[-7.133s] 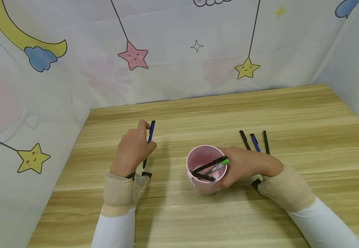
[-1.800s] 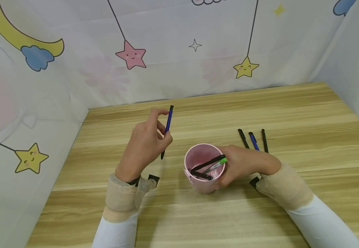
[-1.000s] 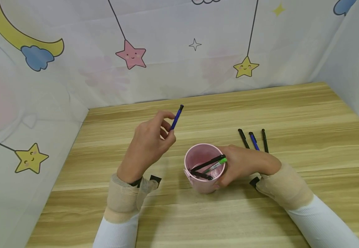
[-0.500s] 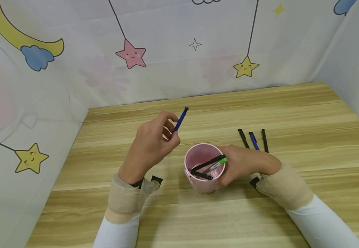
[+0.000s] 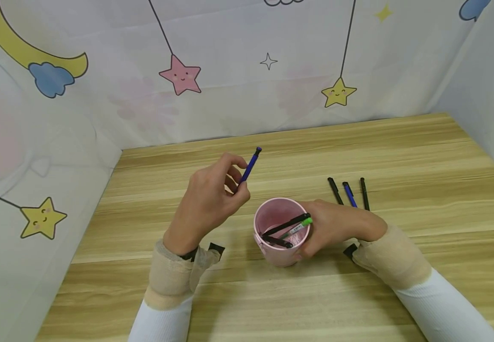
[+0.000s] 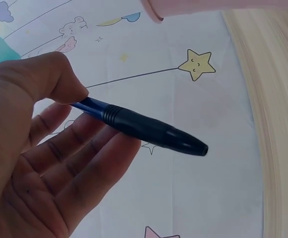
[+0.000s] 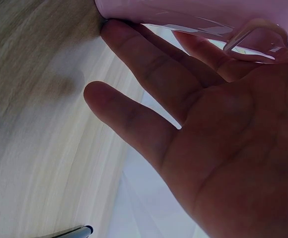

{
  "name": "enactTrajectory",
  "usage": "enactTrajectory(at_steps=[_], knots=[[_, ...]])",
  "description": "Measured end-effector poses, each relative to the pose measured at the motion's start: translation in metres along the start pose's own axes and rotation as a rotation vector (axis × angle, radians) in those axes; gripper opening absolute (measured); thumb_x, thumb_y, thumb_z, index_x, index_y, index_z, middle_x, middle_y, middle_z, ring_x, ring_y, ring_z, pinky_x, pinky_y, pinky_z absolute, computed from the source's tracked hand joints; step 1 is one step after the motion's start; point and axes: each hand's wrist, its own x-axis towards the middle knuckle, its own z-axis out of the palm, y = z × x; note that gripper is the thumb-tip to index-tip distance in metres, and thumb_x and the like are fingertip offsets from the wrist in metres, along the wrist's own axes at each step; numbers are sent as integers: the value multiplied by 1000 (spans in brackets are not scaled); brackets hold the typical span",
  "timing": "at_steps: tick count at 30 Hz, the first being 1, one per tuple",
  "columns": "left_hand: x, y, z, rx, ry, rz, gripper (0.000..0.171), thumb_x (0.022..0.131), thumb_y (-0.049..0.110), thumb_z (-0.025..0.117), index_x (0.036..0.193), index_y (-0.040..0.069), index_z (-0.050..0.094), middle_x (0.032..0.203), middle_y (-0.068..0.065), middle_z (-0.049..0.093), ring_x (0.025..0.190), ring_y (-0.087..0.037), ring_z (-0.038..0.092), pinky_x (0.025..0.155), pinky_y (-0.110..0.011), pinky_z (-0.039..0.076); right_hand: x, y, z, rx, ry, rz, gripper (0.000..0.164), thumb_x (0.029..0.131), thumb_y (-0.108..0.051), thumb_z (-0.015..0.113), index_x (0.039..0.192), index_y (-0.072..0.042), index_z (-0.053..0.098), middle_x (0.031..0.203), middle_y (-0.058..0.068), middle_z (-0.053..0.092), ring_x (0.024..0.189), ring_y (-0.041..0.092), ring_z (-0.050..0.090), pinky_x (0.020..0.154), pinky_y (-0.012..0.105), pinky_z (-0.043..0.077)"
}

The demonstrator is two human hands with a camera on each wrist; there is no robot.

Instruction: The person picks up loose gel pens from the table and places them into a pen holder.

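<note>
My left hand (image 5: 208, 202) pinches a blue pen (image 5: 252, 164) between thumb and fingers, up to the left of a pink bucket (image 5: 277, 256). The pen leans, its black end up and to the right; the left wrist view shows its black grip and tip (image 6: 159, 133) jutting past the fingers. My right hand (image 5: 336, 221) holds the bucket from its right side, thumb at the front. In the right wrist view the fingers lie along the bucket wall (image 7: 183, 12), near a small handle loop (image 7: 258, 34). Inside lean black pens (image 5: 285, 225) and a green-ended pen (image 5: 298, 229).
Behind my right hand lie a black pen (image 5: 335, 191), a blue pen (image 5: 349, 194) and another black pen (image 5: 364, 194), their near ends hidden by the hand. The wooden table (image 5: 178, 156) meets a printed cloth backdrop (image 5: 229, 104) at the back and left.
Since the oldest frame my left hand has carried the blue pen rightward and up towards the bucket, and the pen's slant has grown. Lately it shifts only slightly. Right hand and bucket hold still.
</note>
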Motion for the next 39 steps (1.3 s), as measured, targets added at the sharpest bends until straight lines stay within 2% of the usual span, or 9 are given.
enactTrajectory(at_steps=[10,23,39], knots=[[0,7,-2,-20,9,22,25,78,12,58,103,12,53,73,10,59,63,7,52,53,-18,50,-1,-1,1,-17,13,11,77,58,-39,85,125,-21,52,112,-13,60,101,6,54,90,39,45],[-2,11,-3,-63,24,66,25,78,11,58,103,10,53,74,8,60,63,5,53,54,-17,51,-1,-2,5,-18,11,14,78,58,-35,85,126,-20,51,113,-12,61,101,5,54,90,37,45],[-1,17,-4,-106,43,74,26,79,10,59,104,9,53,75,7,60,64,5,54,54,-16,51,-1,-2,5,-28,17,18,77,58,-40,85,125,-21,52,111,-13,61,101,6,54,90,38,46]])
